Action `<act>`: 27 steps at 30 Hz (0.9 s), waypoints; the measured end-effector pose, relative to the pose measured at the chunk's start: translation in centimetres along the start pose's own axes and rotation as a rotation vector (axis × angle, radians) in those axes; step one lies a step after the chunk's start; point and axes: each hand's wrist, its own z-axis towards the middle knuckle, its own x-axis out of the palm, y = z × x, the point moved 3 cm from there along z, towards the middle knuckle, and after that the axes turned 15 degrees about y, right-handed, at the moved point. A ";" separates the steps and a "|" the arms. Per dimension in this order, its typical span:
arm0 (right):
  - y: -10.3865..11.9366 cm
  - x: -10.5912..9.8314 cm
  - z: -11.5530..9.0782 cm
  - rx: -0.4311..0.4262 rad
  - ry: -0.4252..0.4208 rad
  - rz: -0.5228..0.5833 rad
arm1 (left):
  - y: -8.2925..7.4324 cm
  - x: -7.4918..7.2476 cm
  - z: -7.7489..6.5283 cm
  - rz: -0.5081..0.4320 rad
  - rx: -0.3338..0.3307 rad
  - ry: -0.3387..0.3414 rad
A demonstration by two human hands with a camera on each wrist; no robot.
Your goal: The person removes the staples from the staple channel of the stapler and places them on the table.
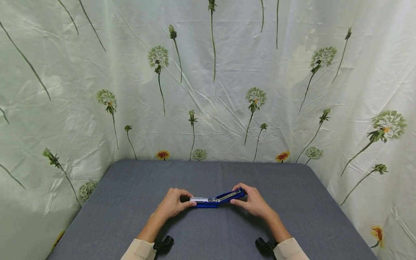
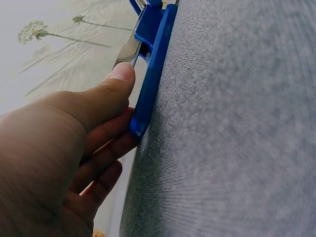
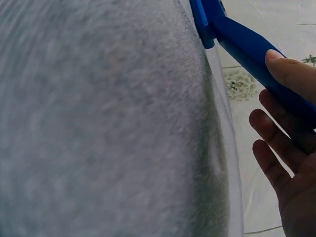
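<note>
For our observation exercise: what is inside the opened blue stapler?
The stapler shows silvery strips along both halves; the left hand covers one end; anything beneath the strips is hidden.

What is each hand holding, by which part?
A long, opened blue-and-silver stapler: left hand grips the outer end of its base, right hand its raised cover.

Grey fabric-covered tabletop [image 1: 214, 234] at 6 o'clock; glossy white creased curtain [image 1: 224, 119] from 9 through 12 to 3 o'clock; round green printed dandelion head [image 1: 158, 56] at 11; orange-yellow printed flower [image 1: 377, 233] at 4.
</note>
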 end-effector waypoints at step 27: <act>1.6 0.4 0.2 -0.020 0.009 -0.118 | -0.2 0.1 0.2 0.027 -0.021 -0.010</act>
